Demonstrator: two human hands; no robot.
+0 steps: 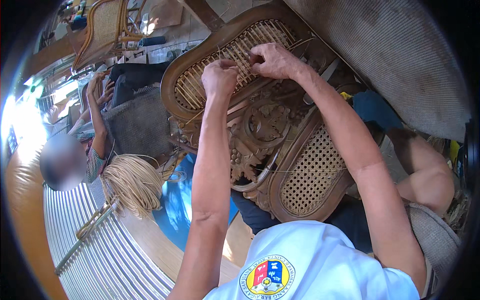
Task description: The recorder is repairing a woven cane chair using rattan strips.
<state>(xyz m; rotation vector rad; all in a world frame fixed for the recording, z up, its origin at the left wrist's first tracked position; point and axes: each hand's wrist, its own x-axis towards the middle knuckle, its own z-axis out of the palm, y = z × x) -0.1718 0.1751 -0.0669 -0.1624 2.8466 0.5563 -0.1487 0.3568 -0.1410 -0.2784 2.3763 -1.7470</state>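
Observation:
A carved brown wooden furniture frame lies before me, its upper oval opening strung with pale cane strands. Over the middle of these strands is my left hand, fingers pinched together on a thin cane strand whose end pokes up above them. My right hand rests just to the right with curled fingers against the strands; whatever they grip is hidden. Nearer to me, a second oval panel carries a close cane weave with small holes. Carved leaf scrollwork joins the two panels.
A bundle of loose cane hangs at the left beside a ridged metallic-looking surface. Another person works at the far left, near a cane-backed chair. Grey woven fabric covers the upper right.

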